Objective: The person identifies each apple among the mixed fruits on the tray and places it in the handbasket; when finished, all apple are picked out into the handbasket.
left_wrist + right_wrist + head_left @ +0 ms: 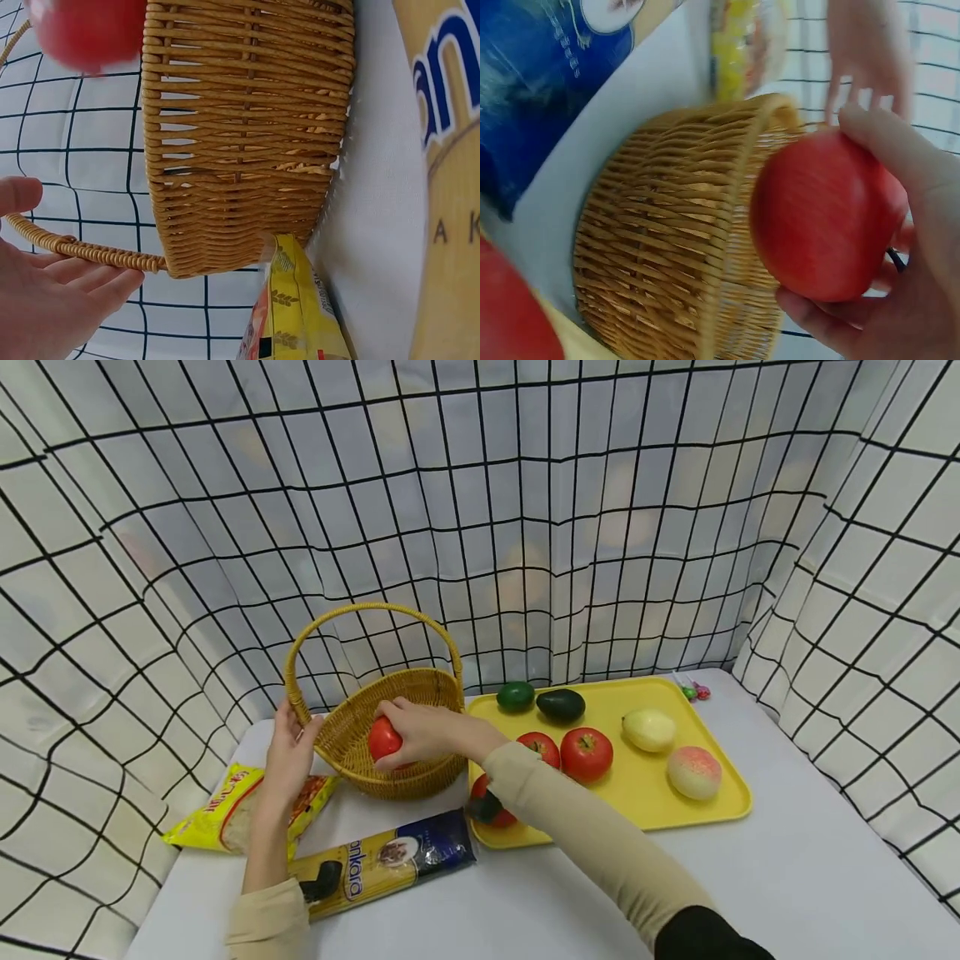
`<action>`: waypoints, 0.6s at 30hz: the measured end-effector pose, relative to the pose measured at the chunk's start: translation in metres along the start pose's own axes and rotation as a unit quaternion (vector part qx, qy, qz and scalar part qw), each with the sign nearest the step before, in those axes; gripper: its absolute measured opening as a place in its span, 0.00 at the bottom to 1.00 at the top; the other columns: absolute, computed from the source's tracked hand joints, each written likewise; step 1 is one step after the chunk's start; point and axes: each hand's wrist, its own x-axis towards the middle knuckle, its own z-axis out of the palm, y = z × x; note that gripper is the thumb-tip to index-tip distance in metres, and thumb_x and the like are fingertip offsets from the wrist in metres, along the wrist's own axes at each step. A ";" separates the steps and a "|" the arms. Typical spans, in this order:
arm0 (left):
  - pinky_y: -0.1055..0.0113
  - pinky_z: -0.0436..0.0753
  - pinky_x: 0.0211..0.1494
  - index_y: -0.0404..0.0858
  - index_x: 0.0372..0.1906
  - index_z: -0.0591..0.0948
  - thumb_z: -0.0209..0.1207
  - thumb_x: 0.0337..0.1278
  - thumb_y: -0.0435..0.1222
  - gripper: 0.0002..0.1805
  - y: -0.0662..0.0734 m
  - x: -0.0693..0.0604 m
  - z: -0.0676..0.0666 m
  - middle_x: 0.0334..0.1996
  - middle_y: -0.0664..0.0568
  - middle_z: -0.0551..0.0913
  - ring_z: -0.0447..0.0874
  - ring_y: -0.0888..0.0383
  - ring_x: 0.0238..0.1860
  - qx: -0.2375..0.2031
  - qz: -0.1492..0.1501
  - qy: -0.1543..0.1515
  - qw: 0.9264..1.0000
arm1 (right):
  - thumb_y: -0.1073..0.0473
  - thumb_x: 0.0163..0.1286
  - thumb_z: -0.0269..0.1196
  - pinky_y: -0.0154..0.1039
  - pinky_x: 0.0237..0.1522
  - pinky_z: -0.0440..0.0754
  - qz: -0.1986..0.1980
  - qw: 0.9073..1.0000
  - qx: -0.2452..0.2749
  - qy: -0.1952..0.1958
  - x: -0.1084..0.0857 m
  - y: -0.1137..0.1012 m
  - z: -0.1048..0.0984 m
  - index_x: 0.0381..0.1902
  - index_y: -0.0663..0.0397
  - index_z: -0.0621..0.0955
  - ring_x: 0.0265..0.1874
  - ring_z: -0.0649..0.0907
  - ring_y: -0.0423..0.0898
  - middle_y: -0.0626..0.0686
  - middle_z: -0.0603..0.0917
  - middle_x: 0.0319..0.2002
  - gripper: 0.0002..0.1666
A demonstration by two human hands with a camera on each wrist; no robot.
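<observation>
A red tomato (384, 739) is gripped in my right hand (431, 731), over the opening of the wicker basket (405, 787). From the right wrist view, the thumb and fingers curve round the tomato (821, 214) just beyond the basket's rim (724, 217). My left hand (288, 753) is at the left base of the basket's arched handle (375, 607). In the left wrist view its fingers (82, 281) lie straight against the handle (105, 253), with the thumb apart. The basket leans somewhat, its mouth facing me. Its bottom inside is partly hidden by the right hand.
Right of the basket is a yellow tray (720, 793) with tomatoes (587, 755), avocados (561, 705), a pale yellow fruit (648, 730) and a peach (693, 772). A pasta pack (390, 860) and yellow bag (217, 814) lie in front and left. Netting (551, 518) surrounds the table.
</observation>
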 end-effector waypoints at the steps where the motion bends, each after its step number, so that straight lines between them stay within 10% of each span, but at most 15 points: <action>1: 0.38 0.48 0.85 0.49 0.84 0.30 0.43 0.81 0.51 0.44 0.000 -0.001 -0.002 0.85 0.46 0.37 0.39 0.41 0.85 -0.004 0.001 -0.001 1.000 | 0.30 0.66 0.64 0.42 0.58 0.85 0.010 1.000 -0.008 -0.001 0.009 -0.002 0.002 0.74 0.42 0.63 0.59 0.81 0.46 0.52 0.72 0.68 0.47; 10: 0.39 0.47 0.86 0.47 0.84 0.32 0.44 0.81 0.52 0.44 0.002 0.001 0.004 0.85 0.45 0.38 0.39 0.42 0.85 -0.022 0.001 -0.016 1.000 | 0.32 0.68 0.64 0.43 0.70 0.79 0.085 0.994 -0.016 -0.062 0.048 0.010 0.011 0.81 0.46 0.56 0.71 0.75 0.48 0.54 0.65 0.77 0.53; 18: 0.40 0.48 0.86 0.46 0.84 0.30 0.45 0.80 0.51 0.46 0.004 0.000 -0.001 0.85 0.46 0.37 0.38 0.42 0.85 -0.013 -0.004 -0.008 1.000 | 0.29 0.67 0.63 0.38 0.61 0.82 0.112 0.985 -0.085 -0.102 0.079 -0.012 0.014 0.81 0.38 0.59 0.62 0.78 0.41 0.44 0.75 0.70 0.52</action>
